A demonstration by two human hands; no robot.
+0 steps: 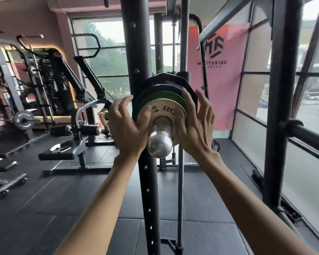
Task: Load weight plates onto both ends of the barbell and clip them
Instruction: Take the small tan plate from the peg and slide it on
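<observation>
1. Gym floor (66, 196) was dark rubber tile; windows (109, 57) ran along the far wall and the right side, and a pink banner (226, 85) hung behind the rack.
2. Black upright (136, 52) of the rack stood at centre frame, just left of the plates.
3. Sleeve (160, 142) of the barbell pointed toward the camera, its bare silver end cap nearest.
4. Three plates sat on the sleeve: a large black plate (166, 80) at the back, a green plate (164, 96) in front of it, and a small white plate (166, 109) outermost. They appeared stacked close together; whether they touched could not be told.
5. Left hand (127, 126) was raised at the white plate's left edge, wrist bent back, fingers spread and curled, thumb across the plate's face.
6. Right hand (195, 124) mirrored it on the right edge, fingers fanned upward, thumb on the face.
7. Both hands pressed the white plate between them; neither was closed into a fist.
8. Both forearms reached up from the lower frame, bare.
9. Bench (63, 151) stood well to the left, small items lying on its pad.
</observation>
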